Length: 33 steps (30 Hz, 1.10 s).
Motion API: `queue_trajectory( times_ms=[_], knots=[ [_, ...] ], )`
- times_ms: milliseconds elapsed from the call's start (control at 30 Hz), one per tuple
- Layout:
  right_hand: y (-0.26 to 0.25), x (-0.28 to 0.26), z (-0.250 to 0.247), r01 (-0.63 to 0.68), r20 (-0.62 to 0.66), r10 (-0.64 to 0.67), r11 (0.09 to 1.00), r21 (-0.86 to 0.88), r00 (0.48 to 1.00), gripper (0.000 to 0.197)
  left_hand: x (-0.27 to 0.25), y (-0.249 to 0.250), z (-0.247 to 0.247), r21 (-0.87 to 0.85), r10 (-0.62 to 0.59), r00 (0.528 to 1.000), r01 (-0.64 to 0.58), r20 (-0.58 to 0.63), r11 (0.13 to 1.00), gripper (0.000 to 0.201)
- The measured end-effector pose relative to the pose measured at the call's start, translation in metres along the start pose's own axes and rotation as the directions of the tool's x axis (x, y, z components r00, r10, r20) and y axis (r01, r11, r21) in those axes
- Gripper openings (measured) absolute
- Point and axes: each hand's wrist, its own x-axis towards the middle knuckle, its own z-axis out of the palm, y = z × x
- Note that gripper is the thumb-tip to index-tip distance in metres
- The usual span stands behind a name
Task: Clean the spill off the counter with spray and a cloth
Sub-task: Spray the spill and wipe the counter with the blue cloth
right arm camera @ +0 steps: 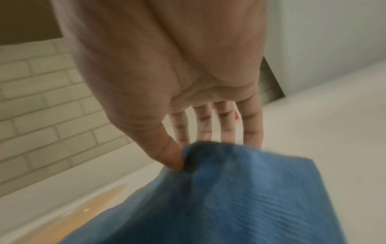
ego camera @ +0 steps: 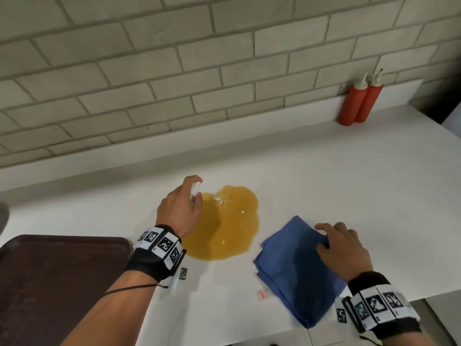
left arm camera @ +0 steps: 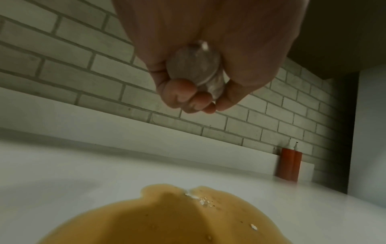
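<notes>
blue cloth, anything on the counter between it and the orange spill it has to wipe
Nothing visible stands between them. The blue cloth, pinched by the right hand, lies just right of the orange spill, with only a strip of bare white counter between. The left hand holds the spray bottle at the spill's far left edge.

Left hand (left arm camera: 208, 49) grips clear spray bottle (left arm camera: 196, 66) above orange spill (left arm camera: 177, 219).

Left hand (ego camera: 178, 208) raised, fingers curled round a small clear spray bottle (ego camera: 195, 193). Right hand (ego camera: 343, 248) lowered, thumb and fingers pinching a blue cloth (ego camera: 296, 268). Both wrists banded.
</notes>
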Motion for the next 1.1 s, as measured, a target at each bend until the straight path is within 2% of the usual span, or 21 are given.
queue_trajectory(
  times_ms=[67, 133, 300, 400, 533, 633, 867, 1000, 1100],
  knots=[
    [-0.008, -0.011, 0.007, 0.072, -0.055, -0.08, 0.988, -0.134, 0.995, 0.046, 0.004, -0.001, 0.004, -0.014, -0.007, 1.0, 0.007, 0.014, 1.0, 0.027],
    [-0.017, -0.026, 0.022, 0.123, -0.05, -0.135, 0.971, -0.206, 0.99, 0.047, 0.006, -0.003, 0.007, -0.027, -0.001, 0.999, 0.002, 0.034, 1.0, 0.028],
    [-0.023, -0.044, 0.061, 0.065, 0.051, -0.055, 0.97, -0.233, 0.997, 0.059, 0.016, -0.014, 0.014, -0.024, 0.012, 0.999, -0.011, 0.033, 1.0, 0.028],
    [-0.019, -0.035, 0.071, 0.083, 0.068, -0.068, 0.967, -0.24, 0.995, 0.067, 0.026, -0.021, 0.013, -0.049, -0.003, 1.0, 0.003, 0.016, 0.999, 0.029],
    [-0.032, -0.002, 0.066, 0.115, 0.157, -0.076, 0.961, -0.251, 0.985, 0.071, 0.043, -0.037, 0.009, -0.079, -0.006, 1.0, 0.007, 0.021, 0.997, 0.029],
    [-0.052, 0.039, 0.059, 0.121, 0.177, -0.074, 0.955, -0.271, 0.982, 0.069, 0.051, -0.054, 0.002, -0.148, -0.04, 0.999, 0.043, 0.021, 0.988, 0.031],
    [-0.121, 0.135, 0.048, 0.192, 0.277, -0.104, 0.929, -0.317, 0.955, 0.069, 0.033, -0.105, -0.013, -0.246, -0.111, 0.993, 0.119, 0.048, 0.962, 0.037],
    [-0.167, 0.162, 0.055, 0.266, 0.314, -0.148, 0.889, -0.374, 0.938, 0.073, 0.021, -0.125, -0.014, -0.272, -0.153, 0.987, 0.162, 0.055, 0.949, 0.036],
    [-0.203, 0.171, 0.061, 0.319, 0.358, -0.194, 0.887, -0.335, 0.914, 0.081, 0.013, -0.133, -0.015, -0.28, -0.169, 0.984, 0.179, 0.062, 0.943, 0.037]
  ],
)
